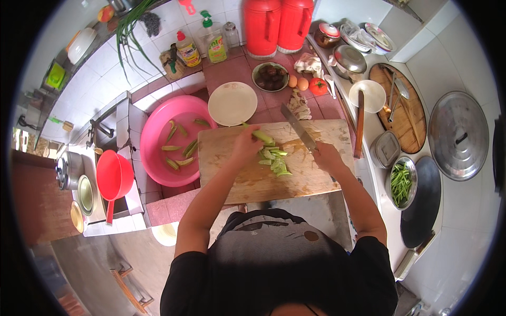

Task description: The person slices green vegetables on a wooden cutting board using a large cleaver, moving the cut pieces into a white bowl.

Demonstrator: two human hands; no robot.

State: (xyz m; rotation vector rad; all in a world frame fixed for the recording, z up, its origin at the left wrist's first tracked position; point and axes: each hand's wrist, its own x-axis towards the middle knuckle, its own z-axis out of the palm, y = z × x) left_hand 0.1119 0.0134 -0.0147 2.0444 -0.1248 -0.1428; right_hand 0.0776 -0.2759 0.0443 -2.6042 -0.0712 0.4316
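Before me lies a wooden cutting board (245,173). My left hand (248,145) grips a peeled, pale green vegetable (262,137) near the board's far edge; its exact kind is unclear. Cut green pieces (275,160) lie loosely heaped just below its end. My right hand (329,158) holds a kitchen knife (297,125) by the handle, its blade slanting up and left over the board, apart from the vegetable. To the left, a pink plastic basin (148,158) contains several green vegetable pieces (191,148). A white plate (232,103) sits beyond the board.
Behind the board are a bowl of dark items (270,76), two eggs (297,82), a tomato (318,85) and garlic (299,106). Red flasks (261,27) stand farther back. A red dipper (114,175) lies left; a bowl of cut greens (402,183) stands right.
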